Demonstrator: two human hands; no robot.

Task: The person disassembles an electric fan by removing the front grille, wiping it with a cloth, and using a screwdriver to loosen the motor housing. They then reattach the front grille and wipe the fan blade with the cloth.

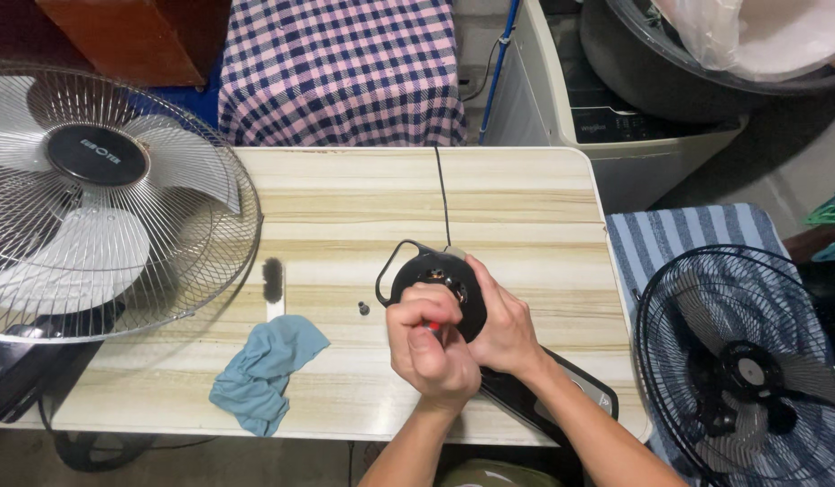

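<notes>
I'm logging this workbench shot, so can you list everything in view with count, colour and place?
Table: one, pale wood-grain, centre.
Fan motor housing: one, black, under the hands.
Screwdriver: one, red handle, in left hand.
Cord: one, black, across table.
Screw: one, dark, left of housing.
Cloth: one, blue, front left.
Brush: one, white handle, above cloth.
Silver fan: one, left.
Black fan: one, right.
Checked cloth: one, behind.
Left hand: gripping screwdriver.
Right hand: steadying housing.

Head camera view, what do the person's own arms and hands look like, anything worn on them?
Both forearms enter from the bottom edge, bare, with no sleeves in view. The left hand and right hand wear no gloves; no rings, watch or wristband are visible. No markings or cables are on the arms.
</notes>
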